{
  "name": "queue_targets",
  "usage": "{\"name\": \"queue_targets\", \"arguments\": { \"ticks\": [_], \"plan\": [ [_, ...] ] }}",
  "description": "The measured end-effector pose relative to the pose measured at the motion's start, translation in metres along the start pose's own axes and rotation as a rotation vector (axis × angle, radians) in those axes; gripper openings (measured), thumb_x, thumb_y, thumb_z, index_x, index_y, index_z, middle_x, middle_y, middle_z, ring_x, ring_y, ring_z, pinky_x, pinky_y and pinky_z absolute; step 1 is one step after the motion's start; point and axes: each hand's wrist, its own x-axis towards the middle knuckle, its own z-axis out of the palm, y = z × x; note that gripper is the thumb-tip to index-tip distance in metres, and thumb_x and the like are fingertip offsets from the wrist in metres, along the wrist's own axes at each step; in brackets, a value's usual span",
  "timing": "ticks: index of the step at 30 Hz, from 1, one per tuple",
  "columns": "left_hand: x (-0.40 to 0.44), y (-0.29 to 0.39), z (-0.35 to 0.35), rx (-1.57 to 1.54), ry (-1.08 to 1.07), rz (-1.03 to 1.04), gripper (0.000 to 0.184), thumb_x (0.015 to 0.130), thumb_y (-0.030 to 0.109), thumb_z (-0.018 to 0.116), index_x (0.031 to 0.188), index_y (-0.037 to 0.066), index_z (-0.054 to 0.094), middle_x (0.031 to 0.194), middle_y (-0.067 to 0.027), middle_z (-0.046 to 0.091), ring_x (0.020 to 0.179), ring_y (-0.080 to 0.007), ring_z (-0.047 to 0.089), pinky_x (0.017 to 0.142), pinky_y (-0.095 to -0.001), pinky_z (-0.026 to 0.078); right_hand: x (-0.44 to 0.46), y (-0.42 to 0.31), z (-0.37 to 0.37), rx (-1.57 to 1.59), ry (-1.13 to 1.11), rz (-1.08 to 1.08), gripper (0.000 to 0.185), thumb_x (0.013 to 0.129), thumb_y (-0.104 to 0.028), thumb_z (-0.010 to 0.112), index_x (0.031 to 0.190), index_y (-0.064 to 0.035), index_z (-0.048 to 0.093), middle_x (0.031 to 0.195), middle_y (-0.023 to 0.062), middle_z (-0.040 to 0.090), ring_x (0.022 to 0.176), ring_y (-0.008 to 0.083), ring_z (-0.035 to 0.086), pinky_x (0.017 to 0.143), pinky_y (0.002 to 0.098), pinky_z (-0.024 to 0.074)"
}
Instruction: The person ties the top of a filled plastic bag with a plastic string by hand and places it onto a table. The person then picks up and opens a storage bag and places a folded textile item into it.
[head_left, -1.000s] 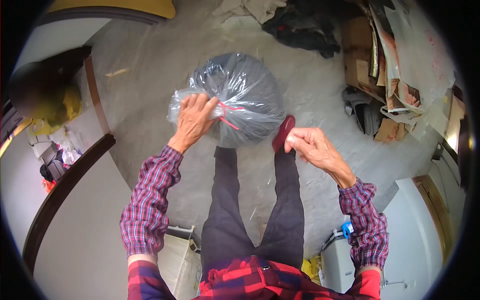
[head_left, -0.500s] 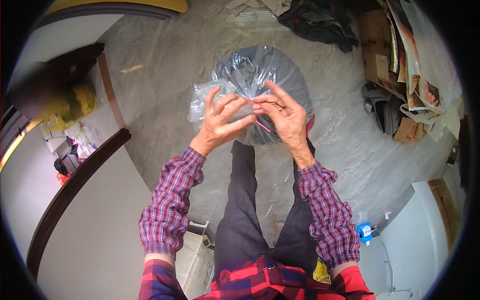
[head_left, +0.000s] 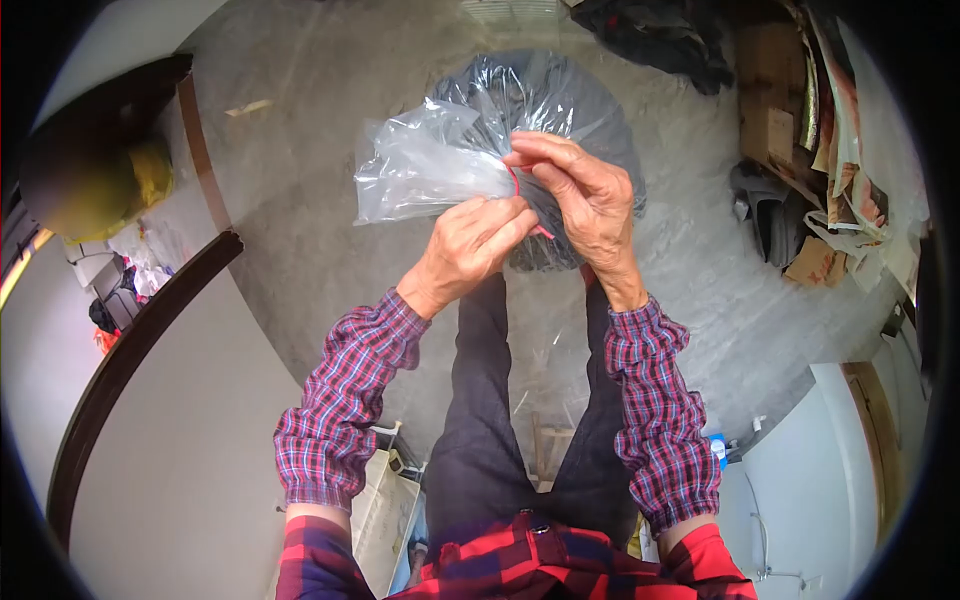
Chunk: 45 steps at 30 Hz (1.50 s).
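Observation:
A large clear plastic bag [head_left: 600, 115] with dark contents stands on the floor in front of my legs. Its gathered top [head_left: 415, 175] fans out to the left in a loose, crinkled flap. A thin red string [head_left: 516, 182] crosses the bag's neck. My left hand [head_left: 472, 245] is closed in a pinch on the lower part of this string, just below the flap. On the other side of the neck, my right hand [head_left: 588, 200] has its fingertips bent together at the string's upper end. The spot between those fingertips is partly hidden.
Cardboard and plastic sheets [head_left: 770, 90] are stacked at the right, with a dark cloth [head_left: 655, 40] at the top. A dark-edged panel [head_left: 140, 350] curves along the left. A cream-coloured bag [head_left: 375, 525] is beside my legs.
My left hand has gone from spread fingers to a closed pinch, moving lower and right. The bag's top now spreads wider to the left. My right hand has shifted slightly right.

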Motion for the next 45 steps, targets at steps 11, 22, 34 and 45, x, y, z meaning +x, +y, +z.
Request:
{"name": "queue_targets", "arguments": {
  "ticks": [11,22,34,45],
  "plan": [
    [0.002,0.007,-0.006,-0.416,0.137,-0.351,0.012,0.070,0.004,0.062,0.079,0.002,0.056,0.067,-0.0070,0.053,0.059,-0.0203,0.053,0.052,-0.0300,0.041,0.018,-0.006,0.022,0.004,-0.098,0.183,0.010,0.083,-0.008,0.047,0.083,-0.0019,0.054,0.075,0.0047,0.057,0.064,0.0101,0.053,0.061,0.0253,0.0442],
    [-0.003,0.011,0.004,-0.519,0.066,-0.426,0.010,0.070,0.003,0.061,0.078,0.002,0.056,0.066,-0.0089,0.051,0.057,-0.0231,0.051,0.051,-0.0301,0.040,0.023,-0.001,0.005,0.622,-0.152,0.587,0.016,0.088,-0.017,0.043,0.091,-0.0023,0.048,0.075,0.0069,0.056,0.087,0.0190,0.056,0.082,0.0315,0.0425],
    [-0.061,0.052,0.001,-1.380,0.012,-1.224,0.025,0.074,0.020,0.062,0.096,0.010,0.058,0.080,-0.0093,0.056,0.075,-0.0226,0.055,0.065,-0.0296,0.043,0.067,-0.024,-0.013,0.319,-0.627,0.850,0.041,0.082,-0.007,0.035,0.121,-0.0024,0.043,0.055,-0.0056,0.027,0.052,0.0044,0.026,0.051,0.0195,0.0300],
    [-0.076,0.063,0.001,-0.672,0.104,-1.339,0.012,0.080,0.010,0.053,0.085,0.001,0.058,0.076,-0.0084,0.058,0.073,-0.0140,0.055,0.066,-0.0263,0.042,0.164,-0.074,-0.117,-0.820,-0.303,0.250,0.030,0.084,-0.013,0.042,0.110,0.0014,0.047,0.099,0.0084,0.055,0.080,0.0122,0.054,0.068,0.0231,0.0422]
  ]
}}
